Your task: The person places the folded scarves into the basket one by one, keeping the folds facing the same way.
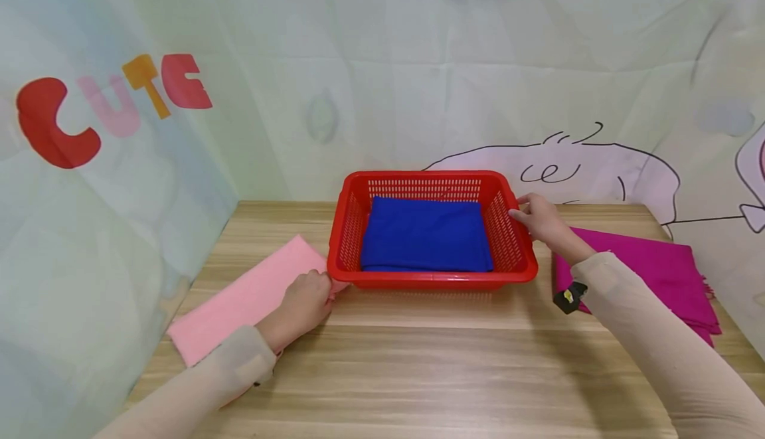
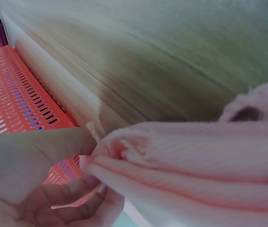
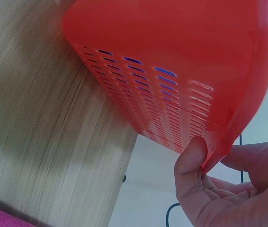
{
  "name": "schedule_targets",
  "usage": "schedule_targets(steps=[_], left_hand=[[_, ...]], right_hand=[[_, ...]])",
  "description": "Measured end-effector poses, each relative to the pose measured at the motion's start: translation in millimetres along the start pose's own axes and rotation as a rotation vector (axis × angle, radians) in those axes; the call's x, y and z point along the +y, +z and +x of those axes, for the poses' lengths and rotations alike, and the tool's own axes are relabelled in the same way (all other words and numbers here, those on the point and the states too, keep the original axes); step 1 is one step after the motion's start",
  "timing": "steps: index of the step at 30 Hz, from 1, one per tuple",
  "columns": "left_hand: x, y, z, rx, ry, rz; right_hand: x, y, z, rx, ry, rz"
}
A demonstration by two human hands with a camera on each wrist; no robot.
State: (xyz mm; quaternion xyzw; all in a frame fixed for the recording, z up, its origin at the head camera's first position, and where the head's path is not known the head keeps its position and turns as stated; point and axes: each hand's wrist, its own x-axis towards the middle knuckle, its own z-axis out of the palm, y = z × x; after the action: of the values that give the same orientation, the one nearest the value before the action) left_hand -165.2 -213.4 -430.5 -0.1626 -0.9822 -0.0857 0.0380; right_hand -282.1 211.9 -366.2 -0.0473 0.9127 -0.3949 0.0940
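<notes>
A red plastic basket point(image 1: 433, 281) with slotted walls stands at the table's back middle. Inside it lies a folded blue cloth point(image 1: 427, 234). My right hand point(image 1: 542, 221) grips the basket's right rim, thumb and fingers on either side of it in the right wrist view. Left of the basket, my left hand point(image 1: 303, 303) pinches the near right corner of a folded pink scarf point(image 1: 245, 299). Short fringe and stacked folds of the scarf point(image 2: 200, 161) show in the left wrist view, where the pinched end is beside the basket wall point(image 2: 20, 90).
A folded magenta scarf point(image 1: 645, 269) with fringe lies on the right of the wood-grain table point(image 1: 418, 366), partly behind my right forearm. A printed fabric backdrop point(image 1: 335, 80) rises behind the table and along its left side.
</notes>
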Motion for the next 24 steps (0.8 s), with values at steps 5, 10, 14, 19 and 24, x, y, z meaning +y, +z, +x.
schedule_targets(steps=[5, 10, 14, 19, 24], left_hand=[[-1.5, 1.3, 1.2, 0.001, 0.002, 0.011], [-3.2, 2.0, 2.9, 0.004, 0.002, 0.002], [-4.2, 3.7, 3.3, 0.031, 0.034, -0.01], [-6.3, 5.5, 3.1, 0.045, 0.043, -0.021], [-6.8, 6.0, 3.4, 0.038, 0.031, -0.023]], right_hand=[[-0.6, 0.7, 0.0, -0.004, 0.006, -0.005], [0.0, 0.6, 0.3, 0.0, 0.003, -0.006], [0.1, -0.5, -0.5, -0.001, 0.002, -0.001], [-0.1, -0.5, -0.5, 0.001, 0.006, -0.001], [-0.3, 0.0, -0.2, 0.001, 0.004, 0.001]])
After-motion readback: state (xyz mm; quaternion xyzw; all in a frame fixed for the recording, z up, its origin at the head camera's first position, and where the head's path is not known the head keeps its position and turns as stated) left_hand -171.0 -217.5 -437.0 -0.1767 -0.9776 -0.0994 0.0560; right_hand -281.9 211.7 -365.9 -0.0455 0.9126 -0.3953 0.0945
